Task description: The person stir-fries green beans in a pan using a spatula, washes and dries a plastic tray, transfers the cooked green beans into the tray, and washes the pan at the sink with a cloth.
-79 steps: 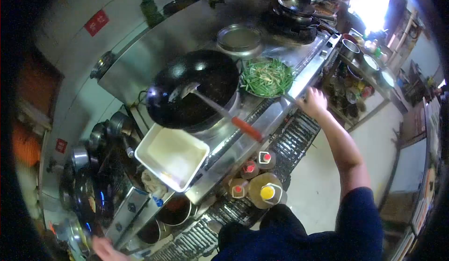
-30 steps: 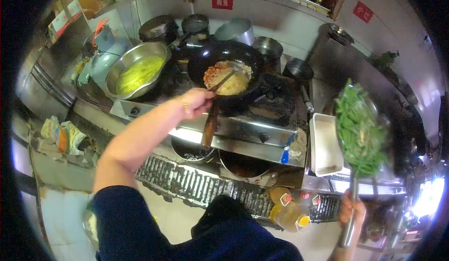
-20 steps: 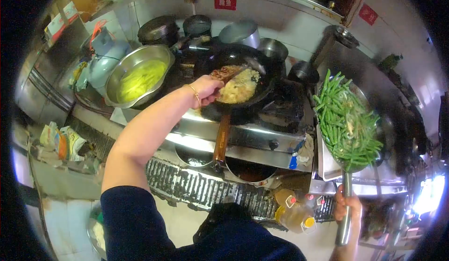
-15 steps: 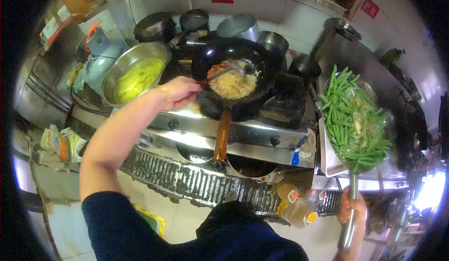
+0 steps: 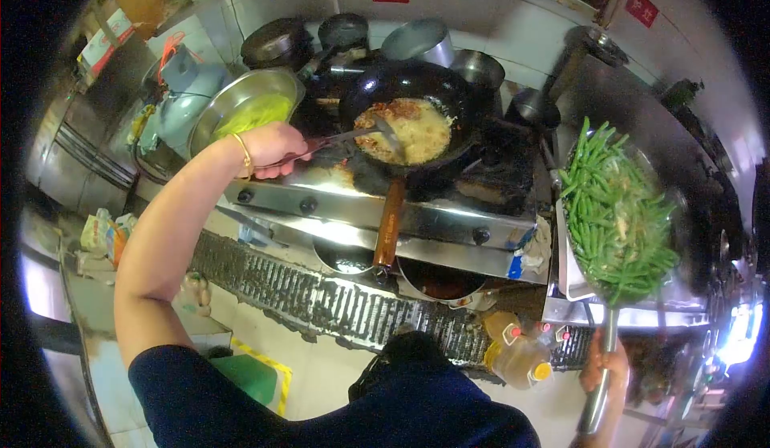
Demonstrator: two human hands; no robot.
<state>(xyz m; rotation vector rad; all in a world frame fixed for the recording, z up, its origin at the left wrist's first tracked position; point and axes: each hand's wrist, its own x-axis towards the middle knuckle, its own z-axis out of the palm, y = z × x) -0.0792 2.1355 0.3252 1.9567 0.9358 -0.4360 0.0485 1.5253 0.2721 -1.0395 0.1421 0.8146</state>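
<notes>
My left hand (image 5: 277, 147) is closed around the handle of a wok spatula (image 5: 341, 136). Its blade rests in a brown and pale yellow bubbling mixture (image 5: 421, 131) inside a black wok (image 5: 377, 87) on the stove. The wok's wooden handle (image 5: 388, 227) points toward me, untouched. At the right, my right hand (image 5: 607, 368) grips the steel handle of a pan (image 5: 680, 243), its fingers wrapped round it. Long green beans (image 5: 613, 215) are heaped in this pan and cover most of its inside.
Left of the wok, a metal basin (image 5: 210, 115) holds yellow-green strips. Dark pans (image 5: 277, 41) and a steel pot (image 5: 419, 43) stand along the back wall. A white tray (image 5: 571, 267) lies beside the beans. Below are a floor grate (image 5: 337, 304) and oil jugs (image 5: 517, 356).
My left hand has drawn back left and lower, bringing the spatula blade toward the near left part of the wok. My right hand keeps its grip. The view has shifted slightly.
</notes>
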